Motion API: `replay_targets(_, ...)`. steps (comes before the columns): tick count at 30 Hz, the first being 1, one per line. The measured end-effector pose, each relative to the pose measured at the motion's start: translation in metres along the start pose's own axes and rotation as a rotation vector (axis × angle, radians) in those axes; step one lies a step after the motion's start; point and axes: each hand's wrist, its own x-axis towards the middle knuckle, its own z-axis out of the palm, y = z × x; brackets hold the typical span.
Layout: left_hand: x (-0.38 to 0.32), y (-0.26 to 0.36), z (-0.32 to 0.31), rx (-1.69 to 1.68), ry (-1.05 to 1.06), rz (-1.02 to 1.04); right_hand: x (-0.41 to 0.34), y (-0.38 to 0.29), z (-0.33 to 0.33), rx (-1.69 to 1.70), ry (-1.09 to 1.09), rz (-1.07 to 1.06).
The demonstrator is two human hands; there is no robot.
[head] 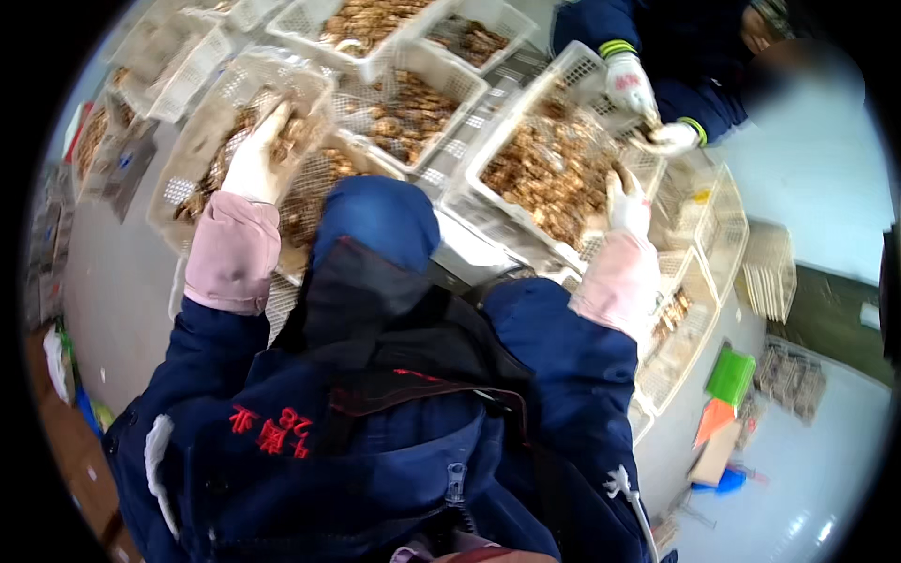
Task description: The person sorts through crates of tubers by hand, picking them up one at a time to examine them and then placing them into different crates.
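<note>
My left hand (255, 165), in a white glove, is over a white mesh basket (169, 151) on the left. It appears to hold brown, mushroom-like pieces (299, 134) by its thumb, though motion blurs them. My right hand (628, 207), gloved too, reaches over the right side of another white basket (486, 144). Brown pieces (549, 169) fill much of that basket. The right fingertips look brown, and blur hides whether they grip anything. Between my hands are my knees (376, 218), in blue trousers.
More plastic baskets (479, 88) of brown pieces stand ahead. Across from me, a co-worker's gloved hands (651, 127) meet near the right basket's far corner. Further baskets (686, 324) line my right side, with stacked ones (769, 271) beyond. A green bin (731, 376) stands farther right.
</note>
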Motion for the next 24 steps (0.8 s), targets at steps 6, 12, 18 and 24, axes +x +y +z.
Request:
replay_targets(6, 0.002, -0.120, 0.167, -0.245, -0.469, -0.374, -0.003, 0.097, 0.015, -0.263, -0.219, 0.254)
replay_targets(12, -0.006, -0.159, 0.173, 0.099, -0.496, -0.420, 0.033, 0.094, 0.061, -0.665, -0.610, 0.146)
replay_targets(18, 0.002, -0.168, 0.174, 0.138, -0.410, -0.414, 0.047, 0.090, 0.093, -0.944, -0.674, 0.061)
replay_targets(24, 0.006, -0.169, 0.179, 0.193, -0.412, -0.366, 0.056, 0.079, 0.086, -0.935, -0.755, 0.178)
